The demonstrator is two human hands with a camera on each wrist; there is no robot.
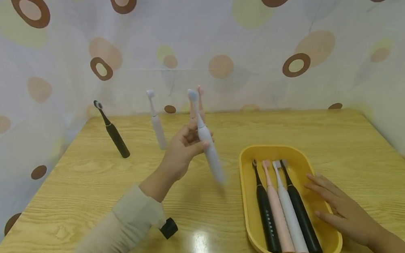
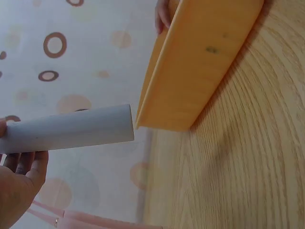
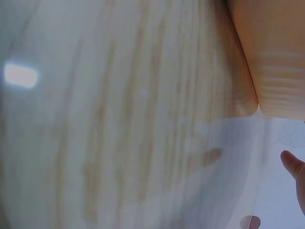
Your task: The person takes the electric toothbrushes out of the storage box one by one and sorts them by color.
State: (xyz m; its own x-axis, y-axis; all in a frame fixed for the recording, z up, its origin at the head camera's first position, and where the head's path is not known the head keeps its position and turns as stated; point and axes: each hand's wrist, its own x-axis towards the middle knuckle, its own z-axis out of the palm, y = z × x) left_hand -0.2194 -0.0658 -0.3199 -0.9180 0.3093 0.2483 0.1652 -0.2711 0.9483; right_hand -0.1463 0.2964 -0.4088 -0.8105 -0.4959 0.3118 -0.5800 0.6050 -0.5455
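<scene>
My left hand grips a white electric toothbrush by its handle, brush head up, above the table left of a yellow tray. Seen from the left wrist, the toothbrush's flat handle end points at the tray. In the tray lie a black toothbrush, a pink one, a white one and another black one, side by side, heads away from me. Fingers spread and loosely straight, my right hand is at the tray's right rim, holding nothing.
On the wooden table, a black toothbrush and a white one stand at the back left. Something pink with a brush head is partly hidden behind my left hand. A patterned curtain hangs behind the table.
</scene>
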